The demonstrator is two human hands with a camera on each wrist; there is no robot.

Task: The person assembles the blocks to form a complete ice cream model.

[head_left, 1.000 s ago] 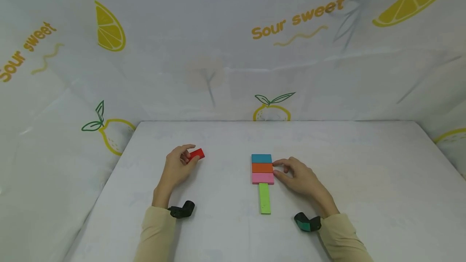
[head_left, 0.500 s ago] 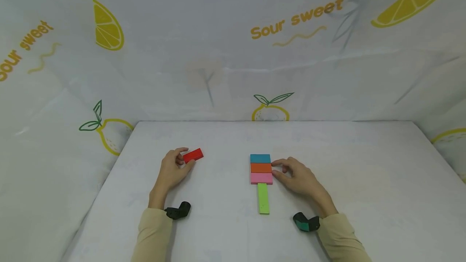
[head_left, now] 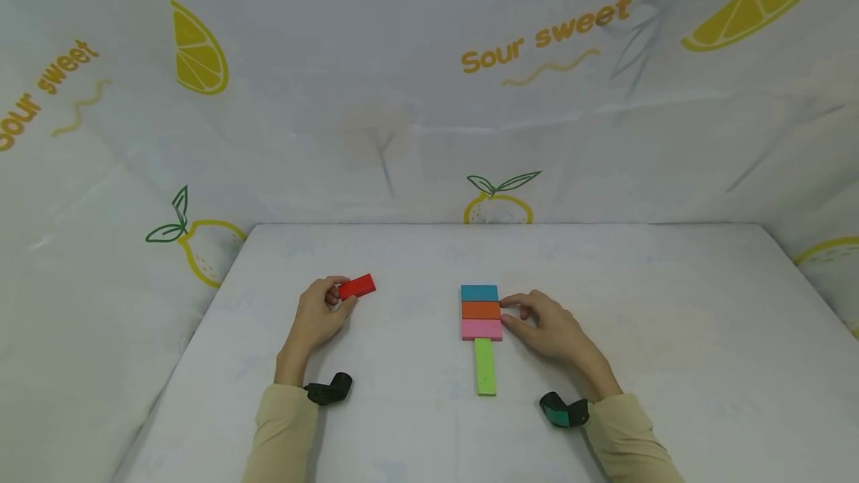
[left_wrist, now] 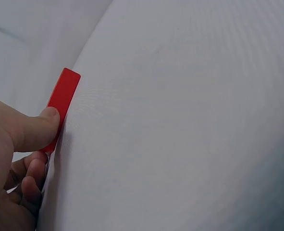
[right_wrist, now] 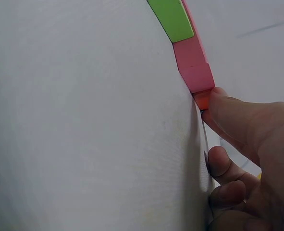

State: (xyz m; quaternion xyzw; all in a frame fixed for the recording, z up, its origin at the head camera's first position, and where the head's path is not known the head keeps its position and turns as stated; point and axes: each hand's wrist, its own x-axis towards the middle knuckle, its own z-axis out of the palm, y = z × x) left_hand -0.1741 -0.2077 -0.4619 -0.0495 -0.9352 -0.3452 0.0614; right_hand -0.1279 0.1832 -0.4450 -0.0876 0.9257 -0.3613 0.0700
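Observation:
A red block (head_left: pixel 357 287) lies at an angle on the left half of the table. My left hand (head_left: pixel 318 315) pinches its near end, thumb on one long side and index finger opposite; the left wrist view has the thumb against the red block (left_wrist: pixel 64 94). Blue (head_left: pixel 479 293), orange (head_left: pixel 480 310) and pink (head_left: pixel 481 329) blocks lie edge to edge in a stack-like row, with a green block (head_left: pixel 485 367) running lengthwise below the pink one. My right hand (head_left: pixel 553 326) touches the row's right ends with thumb and index fingertips, fingers loosely bent, gripping nothing.
The white table (head_left: pixel 416 416) has its far edge along a white lemon-print curtain (head_left: pixel 335 95). A dark wrist camera (head_left: pixel 329 389) sits at the left cuff, another wrist camera (head_left: pixel 565 410) at the right cuff.
My left hand has drawn back slightly to the left along the red block, uncovering more of it, and its index finger has come down onto the block's edge. The right hand stays in place.

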